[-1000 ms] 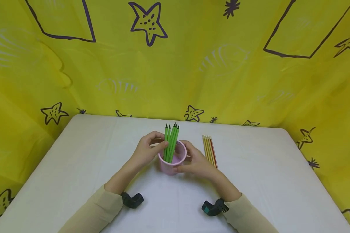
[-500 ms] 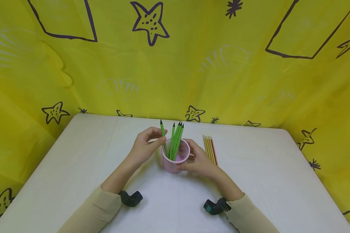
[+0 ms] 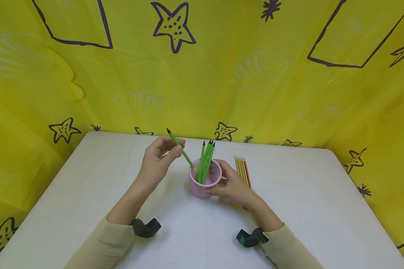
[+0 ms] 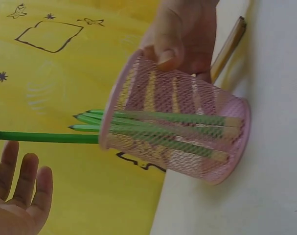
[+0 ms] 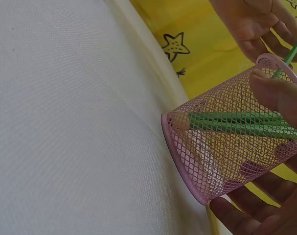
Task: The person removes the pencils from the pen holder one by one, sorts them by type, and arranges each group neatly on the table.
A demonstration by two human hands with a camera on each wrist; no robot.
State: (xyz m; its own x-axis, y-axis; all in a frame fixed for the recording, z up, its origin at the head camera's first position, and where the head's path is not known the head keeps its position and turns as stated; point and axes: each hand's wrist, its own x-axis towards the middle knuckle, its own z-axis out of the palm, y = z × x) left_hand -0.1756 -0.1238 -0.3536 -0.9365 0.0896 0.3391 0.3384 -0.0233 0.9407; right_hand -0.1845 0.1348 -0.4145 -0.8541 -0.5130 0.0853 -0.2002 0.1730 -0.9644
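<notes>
My left hand (image 3: 158, 158) pinches one green pencil (image 3: 180, 147) between thumb and fingers, its dark tip up and leaning left. The lower end of that pencil overlaps the rim of a pink mesh pencil cup (image 3: 199, 191). Several more green pencils (image 3: 207, 160) stand in the cup, dark points upward; in the left wrist view their lower ends (image 4: 221, 122) show through the mesh. With thumb and fingers round its right side, my right hand (image 3: 233, 186) holds the cup, which stands upright on the white table.
Behind my right hand lies a row of yellow pencils with a red one (image 3: 243, 170), partly hidden by that hand. The white tabletop (image 3: 299, 201) ends at a yellow patterned curtain (image 3: 202, 82). A dark wrist device (image 3: 146, 228) sits on each forearm.
My left hand has separated one green pencil from the bunch and drawn it up and left, tilting it. The cup has shifted slightly right, still held by my right hand.
</notes>
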